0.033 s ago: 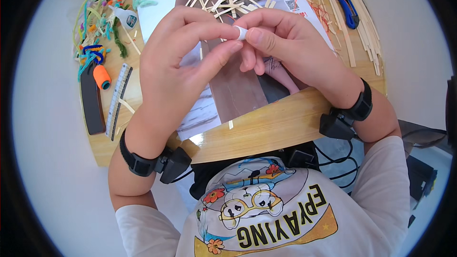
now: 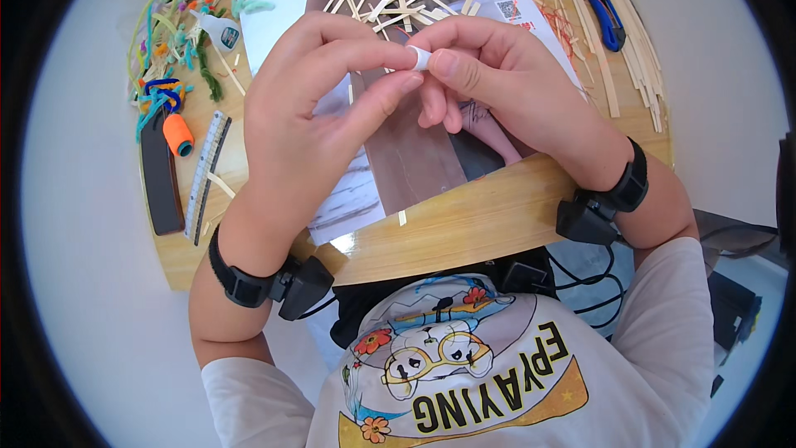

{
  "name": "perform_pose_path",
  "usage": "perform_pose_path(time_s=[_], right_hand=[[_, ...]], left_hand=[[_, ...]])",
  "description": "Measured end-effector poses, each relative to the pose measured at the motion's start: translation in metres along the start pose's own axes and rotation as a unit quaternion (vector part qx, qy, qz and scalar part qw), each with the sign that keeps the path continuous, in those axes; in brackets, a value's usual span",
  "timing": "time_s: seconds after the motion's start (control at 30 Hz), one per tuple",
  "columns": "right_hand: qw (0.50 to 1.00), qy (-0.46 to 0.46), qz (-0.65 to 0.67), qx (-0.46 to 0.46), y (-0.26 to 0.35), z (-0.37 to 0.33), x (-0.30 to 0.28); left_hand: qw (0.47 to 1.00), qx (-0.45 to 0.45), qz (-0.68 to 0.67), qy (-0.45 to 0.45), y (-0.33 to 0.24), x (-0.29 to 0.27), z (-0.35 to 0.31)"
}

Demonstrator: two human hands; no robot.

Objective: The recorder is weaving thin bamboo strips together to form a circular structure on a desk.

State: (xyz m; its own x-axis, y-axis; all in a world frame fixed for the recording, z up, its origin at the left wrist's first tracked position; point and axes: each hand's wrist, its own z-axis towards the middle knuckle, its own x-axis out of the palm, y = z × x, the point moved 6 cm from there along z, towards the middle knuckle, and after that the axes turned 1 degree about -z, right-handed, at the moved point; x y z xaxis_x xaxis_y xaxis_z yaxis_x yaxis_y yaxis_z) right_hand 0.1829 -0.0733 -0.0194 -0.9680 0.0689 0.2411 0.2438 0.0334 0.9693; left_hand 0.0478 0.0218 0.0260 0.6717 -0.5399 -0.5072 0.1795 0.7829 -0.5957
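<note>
A small white piece, short and like a tube [image 2: 421,58], is at the fingertips, between the two hands; its material I cannot tell. The right hand [image 2: 507,66] holds it pinched between thumb and bent index finger, at the piece's right side. The left hand [image 2: 307,99] comes from the other side: its index fingertip touches the piece, and its thumb tip is just below, with a narrow gap between these two. If the left thumb also presses it, I cannot tell. Neither hand is nearer, because both meet at the piece. Its longer side seems to run away from the body, a little tilted, but the fingers cover a part, so I am not sure.

Just beyond the fingers is an open lattice of pale, flat wooden sticks [image 2: 402,12]. Under the fingers is a glossy printed paper sheet [image 2: 352,207]. Well to the left of the fingers are an orange thread spool [image 2: 177,134] and a clear straight ruler [image 2: 199,195]. To the right, well apart, is a blue and black utility knife [image 2: 599,4].
</note>
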Motion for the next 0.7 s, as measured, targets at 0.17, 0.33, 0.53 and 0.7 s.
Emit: perform_pose_path(time_s=[0.17,0.33,0.53,0.7], right_hand=[[1.0,-0.001,-0.008,0.011,-0.003,-0.001,0.0],[0.999,-0.001,0.024,0.027,-0.006,-0.001,0.004],[0.999,0.01,0.002,0.033,-0.005,-0.002,0.006],[1.0,0.012,-0.018,0.018,-0.003,-0.001,0.006]], left_hand=[[1.0,-0.006,-0.02,0.02,0.0,0.001,0.002],[0.997,-0.035,-0.024,0.059,0.003,0.004,0.002],[0.997,-0.035,-0.031,0.062,0.006,0.008,0.0],[0.998,-0.02,-0.031,0.049,0.007,0.011,-0.002]])
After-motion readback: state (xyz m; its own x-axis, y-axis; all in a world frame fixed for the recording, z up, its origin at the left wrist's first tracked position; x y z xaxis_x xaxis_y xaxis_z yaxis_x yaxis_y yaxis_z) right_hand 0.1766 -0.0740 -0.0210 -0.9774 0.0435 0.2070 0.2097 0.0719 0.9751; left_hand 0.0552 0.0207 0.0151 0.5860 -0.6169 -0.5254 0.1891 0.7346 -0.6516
